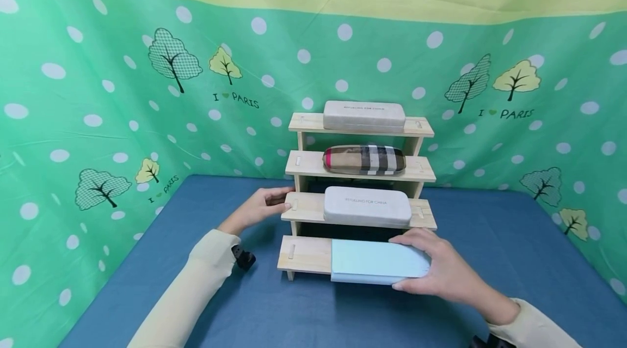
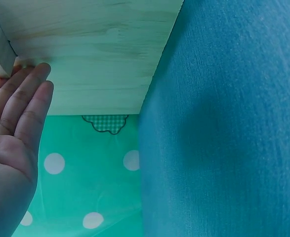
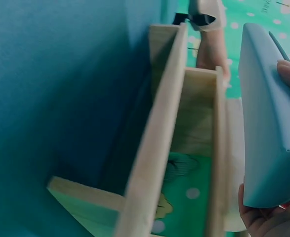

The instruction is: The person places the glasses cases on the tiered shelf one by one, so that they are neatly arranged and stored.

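My right hand (image 1: 443, 272) grips the right end of a light blue glasses case (image 1: 374, 261), thumb at the near edge and fingers at the far edge. In the head view the case covers much of the lowest shelf (image 1: 306, 254) of a wooden step stand; in the right wrist view the case (image 3: 266, 123) is apart from that shelf's board (image 3: 157, 128). My left hand (image 1: 259, 207) touches the left end of the second shelf up (image 1: 307, 206). In the left wrist view its fingers (image 2: 28, 101) lie nearly straight against the wood; the thumb is hidden there.
A white case (image 1: 367, 206) with lettering sits on the second shelf, a plaid case (image 1: 364, 160) on the third, and another white case (image 1: 364, 116) on top. The stand is on a blue cloth (image 1: 274, 315) before a green dotted curtain (image 1: 235, 135).
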Demonstrator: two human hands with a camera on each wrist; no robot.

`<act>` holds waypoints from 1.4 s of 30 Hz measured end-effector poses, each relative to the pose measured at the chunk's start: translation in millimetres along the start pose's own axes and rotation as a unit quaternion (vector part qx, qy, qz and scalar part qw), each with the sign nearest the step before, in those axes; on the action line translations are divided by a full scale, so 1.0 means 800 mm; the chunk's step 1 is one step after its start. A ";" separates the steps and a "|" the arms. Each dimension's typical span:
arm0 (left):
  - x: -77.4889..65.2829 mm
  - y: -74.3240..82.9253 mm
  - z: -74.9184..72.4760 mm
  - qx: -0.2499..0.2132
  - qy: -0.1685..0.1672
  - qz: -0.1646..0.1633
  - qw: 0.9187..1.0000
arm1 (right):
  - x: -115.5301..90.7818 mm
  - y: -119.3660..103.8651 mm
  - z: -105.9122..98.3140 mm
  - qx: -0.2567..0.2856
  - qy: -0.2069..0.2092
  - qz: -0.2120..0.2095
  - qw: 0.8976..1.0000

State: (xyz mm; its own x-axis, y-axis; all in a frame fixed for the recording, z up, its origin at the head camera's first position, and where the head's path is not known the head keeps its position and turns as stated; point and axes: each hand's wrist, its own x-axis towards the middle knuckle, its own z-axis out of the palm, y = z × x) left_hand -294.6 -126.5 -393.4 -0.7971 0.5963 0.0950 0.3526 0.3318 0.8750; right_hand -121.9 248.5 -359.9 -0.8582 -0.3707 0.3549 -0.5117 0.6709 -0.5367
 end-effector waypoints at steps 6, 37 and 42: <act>0.000 -0.002 0.000 -0.003 0.001 0.000 1.000 | -0.002 0.009 0.019 0.016 -0.014 0.020 1.000; -0.001 -0.002 0.001 -0.007 0.001 0.005 1.000 | 0.016 0.030 0.056 0.004 -0.032 0.066 0.997; 0.001 -0.003 0.002 -0.005 0.002 0.003 1.000 | 0.018 0.031 0.060 0.009 -0.033 0.073 0.997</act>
State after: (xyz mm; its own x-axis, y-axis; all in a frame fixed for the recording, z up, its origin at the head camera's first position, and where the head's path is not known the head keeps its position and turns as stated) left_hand -295.3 -126.1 -396.2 -0.7966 0.5958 0.1020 0.3525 0.3207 0.8792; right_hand -148.9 229.3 -404.7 -0.9240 -0.3115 0.2216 -0.3813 0.7092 -0.5930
